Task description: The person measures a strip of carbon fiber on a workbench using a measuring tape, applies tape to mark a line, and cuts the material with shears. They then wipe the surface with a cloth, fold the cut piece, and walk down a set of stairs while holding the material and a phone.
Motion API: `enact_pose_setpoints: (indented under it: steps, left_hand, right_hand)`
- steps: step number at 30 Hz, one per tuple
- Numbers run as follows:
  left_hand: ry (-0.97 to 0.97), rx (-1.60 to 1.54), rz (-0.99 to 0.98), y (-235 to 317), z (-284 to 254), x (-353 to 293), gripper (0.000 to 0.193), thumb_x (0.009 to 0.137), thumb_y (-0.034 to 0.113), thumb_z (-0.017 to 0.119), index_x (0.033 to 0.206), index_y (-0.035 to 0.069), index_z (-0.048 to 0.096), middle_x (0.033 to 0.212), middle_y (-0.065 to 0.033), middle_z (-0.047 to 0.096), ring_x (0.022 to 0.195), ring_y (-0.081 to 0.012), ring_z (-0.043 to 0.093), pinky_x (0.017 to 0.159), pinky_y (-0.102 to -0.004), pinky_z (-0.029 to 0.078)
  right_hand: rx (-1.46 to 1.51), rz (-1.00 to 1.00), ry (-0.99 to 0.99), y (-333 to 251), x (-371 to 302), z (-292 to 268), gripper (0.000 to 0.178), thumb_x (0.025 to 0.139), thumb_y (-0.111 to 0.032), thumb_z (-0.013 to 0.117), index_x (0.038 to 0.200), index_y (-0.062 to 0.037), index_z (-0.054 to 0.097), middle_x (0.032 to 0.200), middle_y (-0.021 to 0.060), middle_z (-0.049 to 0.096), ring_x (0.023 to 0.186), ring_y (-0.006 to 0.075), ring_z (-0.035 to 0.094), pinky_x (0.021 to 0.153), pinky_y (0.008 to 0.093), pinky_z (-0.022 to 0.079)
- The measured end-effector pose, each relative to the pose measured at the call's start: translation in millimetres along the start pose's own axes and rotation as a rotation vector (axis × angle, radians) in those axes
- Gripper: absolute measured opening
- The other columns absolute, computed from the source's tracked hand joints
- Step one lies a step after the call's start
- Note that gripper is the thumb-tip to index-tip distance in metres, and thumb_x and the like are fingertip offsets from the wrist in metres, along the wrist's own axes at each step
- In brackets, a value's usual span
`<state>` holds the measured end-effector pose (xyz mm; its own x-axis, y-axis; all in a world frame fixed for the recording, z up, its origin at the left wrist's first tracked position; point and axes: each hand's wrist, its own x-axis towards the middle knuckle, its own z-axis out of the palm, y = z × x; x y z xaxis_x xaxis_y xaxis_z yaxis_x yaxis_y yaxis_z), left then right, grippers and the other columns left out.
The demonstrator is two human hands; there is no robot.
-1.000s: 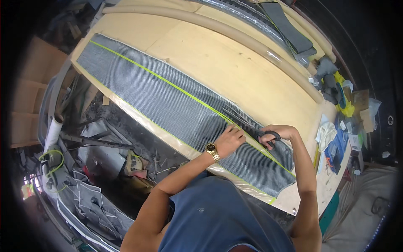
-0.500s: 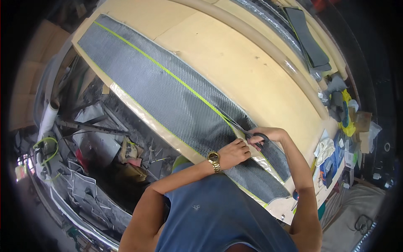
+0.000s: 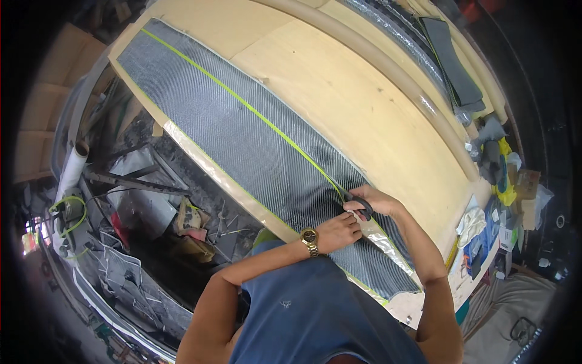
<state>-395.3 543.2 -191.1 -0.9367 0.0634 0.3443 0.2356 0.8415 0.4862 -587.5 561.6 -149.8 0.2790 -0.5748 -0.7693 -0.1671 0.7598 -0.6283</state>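
In the head view, my only feed, I have a long table (image 3: 339, 103) running away to the upper left, with a dark grey woven sheet (image 3: 230, 139) laid along its near edge, from close to the left end down to the right end. A bright green line (image 3: 254, 112) runs lengthwise over the sheet. Toward the table's right end the sheet is parted by a long slit (image 3: 388, 242), and I see a pale, shiny surface between its two sides.

The right hand (image 3: 377, 201) is at the closed end of that slit, its fingers curled through and around the black handles of a pair of scissors (image 3: 364, 209). The blades point toward the left end of the table, along the green line; how far they stand apart I cannot tell.

The left hand (image 3: 339, 233), just beside it on the near-edge side, has its fingers bent and bunched together at the lip of the slit. I cannot tell whether they pinch the sheet or only press on it. A gold watch (image 3: 309, 236) circles that wrist.

Along the table's far edge I see a long brown tube (image 3: 388, 67) and some dark grey strips (image 3: 448, 60). A whitish cloth (image 3: 470, 223) lies at the right end, and a yellow bag (image 3: 505, 191) sits near the far right corner
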Motion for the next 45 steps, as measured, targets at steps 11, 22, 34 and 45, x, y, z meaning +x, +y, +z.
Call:
enact_pose_setpoints:
  steps: [11,22,34,45]
  left_hand:
    - [0.020,-0.004,0.000,3.4,0.7,-3.8,0.012,0.075,0.014,0.056,0.084,0.006,0.058,0.092,-0.0046,0.058,0.099,-0.0201,0.057,0.095,-0.0322,0.043]
    - [-0.020,-0.028,0.007,3.3,6.7,-5.8,0.012,0.076,0.013,0.055,0.086,0.006,0.058,0.092,-0.0041,0.058,0.099,-0.0196,0.057,0.096,-0.0322,0.043]
    - [-0.060,-0.023,0.001,3.3,9.3,-9.6,0.012,0.077,0.012,0.055,0.087,0.006,0.058,0.091,-0.0037,0.058,0.098,-0.0190,0.057,0.096,-0.0320,0.042]
    - [-0.007,-0.034,0.020,4.3,5.0,-9.8,0.010,0.075,0.011,0.056,0.082,0.005,0.058,0.088,-0.0039,0.057,0.093,-0.0191,0.057,0.094,-0.0305,0.043]
  right_hand:
    - [-0.086,-0.045,-0.004,-14.9,23.7,-1.5,0.052,0.082,-0.055,0.067,0.080,-0.0040,0.058,0.066,0.0044,0.058,0.055,0.0111,0.054,0.049,0.0244,0.039]
    - [-0.080,-0.014,-0.037,-27.1,28.9,2.2,0.048,0.083,-0.051,0.068,0.080,-0.0046,0.055,0.062,0.0020,0.053,0.056,0.0105,0.054,0.051,0.0248,0.042]
    - [-0.101,-0.044,0.033,-40.0,40.5,9.2,0.053,0.080,-0.056,0.069,0.083,-0.0051,0.056,0.061,0.0015,0.054,0.053,0.0108,0.054,0.049,0.0251,0.041]
    - [-0.134,-0.059,0.099,-54.9,60.7,12.2,0.056,0.078,-0.058,0.071,0.082,-0.0040,0.056,0.060,-0.0015,0.045,0.050,0.0094,0.050,0.046,0.0247,0.040]
